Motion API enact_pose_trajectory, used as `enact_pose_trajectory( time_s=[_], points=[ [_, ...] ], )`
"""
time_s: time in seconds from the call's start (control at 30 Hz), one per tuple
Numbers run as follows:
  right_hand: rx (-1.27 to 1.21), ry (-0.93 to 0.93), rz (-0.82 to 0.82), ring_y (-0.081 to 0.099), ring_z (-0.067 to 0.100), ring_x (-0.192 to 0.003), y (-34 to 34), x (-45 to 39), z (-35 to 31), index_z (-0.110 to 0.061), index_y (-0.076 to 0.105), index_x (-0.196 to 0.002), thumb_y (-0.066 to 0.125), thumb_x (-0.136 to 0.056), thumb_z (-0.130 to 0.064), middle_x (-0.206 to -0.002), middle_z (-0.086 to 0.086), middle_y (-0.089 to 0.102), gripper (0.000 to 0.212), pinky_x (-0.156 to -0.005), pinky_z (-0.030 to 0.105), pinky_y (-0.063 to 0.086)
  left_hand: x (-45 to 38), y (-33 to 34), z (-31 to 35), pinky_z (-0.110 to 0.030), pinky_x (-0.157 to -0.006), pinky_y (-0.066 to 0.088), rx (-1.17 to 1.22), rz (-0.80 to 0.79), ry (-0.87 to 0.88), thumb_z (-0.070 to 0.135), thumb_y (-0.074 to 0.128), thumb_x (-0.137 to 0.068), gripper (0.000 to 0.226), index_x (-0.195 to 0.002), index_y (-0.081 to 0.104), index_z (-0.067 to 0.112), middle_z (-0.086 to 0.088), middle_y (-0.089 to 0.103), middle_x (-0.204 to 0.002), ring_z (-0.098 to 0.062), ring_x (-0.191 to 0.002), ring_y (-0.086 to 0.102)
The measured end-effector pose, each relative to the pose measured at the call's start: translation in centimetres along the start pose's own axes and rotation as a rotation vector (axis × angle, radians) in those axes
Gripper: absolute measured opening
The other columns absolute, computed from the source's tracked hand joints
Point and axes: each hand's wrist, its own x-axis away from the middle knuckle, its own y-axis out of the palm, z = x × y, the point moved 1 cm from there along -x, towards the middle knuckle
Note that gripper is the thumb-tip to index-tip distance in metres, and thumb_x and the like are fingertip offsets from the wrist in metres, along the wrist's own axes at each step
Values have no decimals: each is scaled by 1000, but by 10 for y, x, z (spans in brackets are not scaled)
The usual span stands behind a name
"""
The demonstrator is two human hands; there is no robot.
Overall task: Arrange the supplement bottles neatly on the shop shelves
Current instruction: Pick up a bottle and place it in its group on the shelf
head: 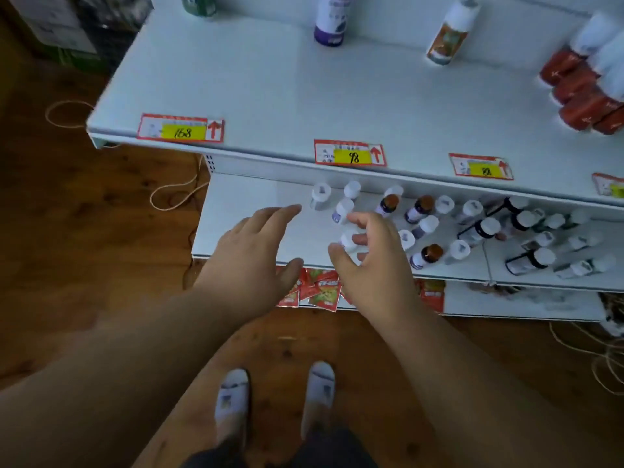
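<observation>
Reaching down over the middle shelf (pixel 243 197), both bare hands work at its left part. The right hand (pixel 371 261) has its grip closed on a white-capped bottle (pixel 349 240) near the shelf's front edge, thumb on the near side and fingers curled over the far side; the bottle stands upright, long axis vertical, cap toward the camera. The left hand (pixel 251 251) hovers just beside it with its grip open, fingers spread flat and pointing toward the back of the shelf, holding nothing. Behind the held bottle stand three more white-capped bottles (pixel 344 207), also upright. To the right, a looser cluster of bottles (pixel 422 231) with white and brown caps is scattered across the same shelf, upright. The upper shelf (pixel 304 96) carries price tags (pixel 349 153) along its front lip and a purple bottle (pixel 329 21) near its back.
</observation>
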Motion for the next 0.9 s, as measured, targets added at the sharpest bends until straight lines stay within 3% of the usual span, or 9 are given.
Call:
enact_pose_trajectory(
  time_s=[0.13,0.27,0.47,0.63,0.8,0.9],
  points=[
    [103,85,-107,51,13,-125,61,-32,45,-34,44,-138,68,-90,-39,-143,-5,43,54,-102,36,48,-23,54,-48,-45,-105,46,152,17,-120,44,66,-87,77,-151,23,39,8,33,-156,-18,-136,42],
    [147,101,-99,50,18,-128,123,-99,105,-32,38,-144,67,-90,-43,-145,0,43,62,-105,33,45,-78,120,-83,-43,-105,45,204,70,-110,46,66,-87,75,-149,24,39,10,35,-154,-17,-134,44],
    [168,184,-137,51,19,-105,219,-167,185,-29,29,-148,63,-93,-41,-137,7,44,66,-82,28,38,-129,214,-137,-37,-104,41,170,104,-96,46,65,-87,74,-149,26,36,8,37,-153,-18,-134,44],
    [176,215,-101,49,24,-101,249,-234,207,-31,34,-143,57,-93,-35,-138,7,42,55,-82,31,40,-165,243,-155,-39,-105,42,164,131,-68,44,65,-87,73,-149,26,36,7,40,-151,-19,-133,45],
    [184,295,-143,40,23,-94,258,-271,228,-35,25,-151,55,-93,-30,-140,11,39,65,-84,30,36,-177,260,-162,-37,-103,42,147,120,-60,44,67,-86,75,-148,26,36,8,41,-149,-18,-130,46],
    [183,304,-122,40,22,-92,261,-283,236,-33,34,-146,58,-94,-26,-137,11,38,58,-83,29,36,-185,266,-170,-38,-104,44,125,95,-38,44,68,-84,78,-149,25,36,7,41,-149,-18,-130,46]
  ],
)
